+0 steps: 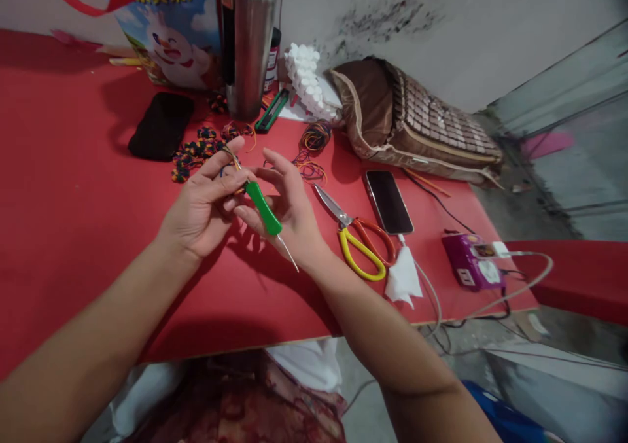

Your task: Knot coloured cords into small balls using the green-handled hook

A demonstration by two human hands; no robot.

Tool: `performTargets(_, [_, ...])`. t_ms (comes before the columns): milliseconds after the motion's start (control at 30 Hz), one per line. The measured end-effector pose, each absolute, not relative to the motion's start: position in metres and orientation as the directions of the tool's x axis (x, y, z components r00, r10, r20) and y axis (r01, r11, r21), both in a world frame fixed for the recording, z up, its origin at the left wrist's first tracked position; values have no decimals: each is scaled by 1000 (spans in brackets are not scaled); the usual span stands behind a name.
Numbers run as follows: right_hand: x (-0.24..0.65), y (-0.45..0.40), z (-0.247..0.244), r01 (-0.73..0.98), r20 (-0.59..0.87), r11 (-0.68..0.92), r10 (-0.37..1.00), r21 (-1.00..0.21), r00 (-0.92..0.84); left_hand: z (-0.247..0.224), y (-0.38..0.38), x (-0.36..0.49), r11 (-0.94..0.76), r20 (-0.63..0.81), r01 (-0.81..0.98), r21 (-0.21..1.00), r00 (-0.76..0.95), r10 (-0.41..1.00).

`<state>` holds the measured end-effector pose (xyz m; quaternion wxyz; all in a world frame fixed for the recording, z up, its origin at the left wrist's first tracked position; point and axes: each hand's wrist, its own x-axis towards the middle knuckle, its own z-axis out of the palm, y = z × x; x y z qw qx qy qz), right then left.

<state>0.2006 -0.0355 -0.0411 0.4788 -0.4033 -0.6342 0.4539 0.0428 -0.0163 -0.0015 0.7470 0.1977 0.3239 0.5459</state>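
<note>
Both hands are raised over the red table. A crochet hook with a green handle (263,209) lies across the fingers and palm of my right hand (289,211), its metal tip pointing up toward the left fingers. My left hand (201,211) pinches dark and orange thread (229,168) near that tip. Just behind the left fingers sit small knotted multicoloured pieces (189,158). Loose thread (309,168) trails to a dark, multicoloured thread bundle (315,137) behind my right hand. Scissors with yellow and orange handles (350,230) lie open to the right.
A black phone (161,125) lies at left, a second phone (389,202) with a cable at right. Behind stand a steel bottle (252,50) and a printed bag (171,37). A green cutter (272,110), brown cushion (422,116), tissue (405,276) and purple box (471,262) are also there.
</note>
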Motion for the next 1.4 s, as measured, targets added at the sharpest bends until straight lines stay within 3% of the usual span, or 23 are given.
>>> performTargets(100, [197,-33,-41,-54,-15,-36,937,-998,-350,3,-16,39,328,-279,-712,620,190,941])
performTargets(200, [200,-33,-35,-6,-143,-157,912,-988,-385,7,-15,35,358,-316,-717,597,201,927])
performTargets(300, [204,-34,-30,106,-121,-88,922,-991,-369,10,-13,34,375,-342,-715,591,199,918])
performTargets(433, [209,-34,-30,102,65,106,939,-989,-337,7,-8,33,341,-343,-726,598,153,927])
performTargets(533, [213,-30,-31,78,201,218,963,-973,-181,0,-5,31,380,-352,-715,587,198,915])
performTargets(633, [217,-25,-35,236,213,228,973,-944,-89,-5,-6,28,453,-357,-681,575,289,888])
performTargets(700, [218,-24,-40,377,152,222,967,-899,-207,-6,-8,26,476,-366,-681,557,314,876])
performTargets(800, [216,-26,-44,463,165,341,911,-818,-379,-5,-9,26,469,-356,-700,538,315,879])
performTargets(967, [220,-31,-31,285,311,516,783,-807,-538,-3,-5,23,396,-292,-673,624,270,918])
performTargets(1067, [227,-28,-24,242,378,531,795,-812,-475,-3,-4,20,431,-259,-606,669,353,899])
performTargets(1233, [236,-15,-34,320,434,521,847,-791,-306,-1,-10,19,542,-233,-489,683,557,797])
performTargets(1333, [228,-13,-44,263,244,344,905,-901,-349,2,-13,21,521,-163,-553,651,568,807])
performTargets(1400, [220,-18,-46,273,125,242,914,-931,-385,2,-11,24,406,-116,-630,662,449,886])
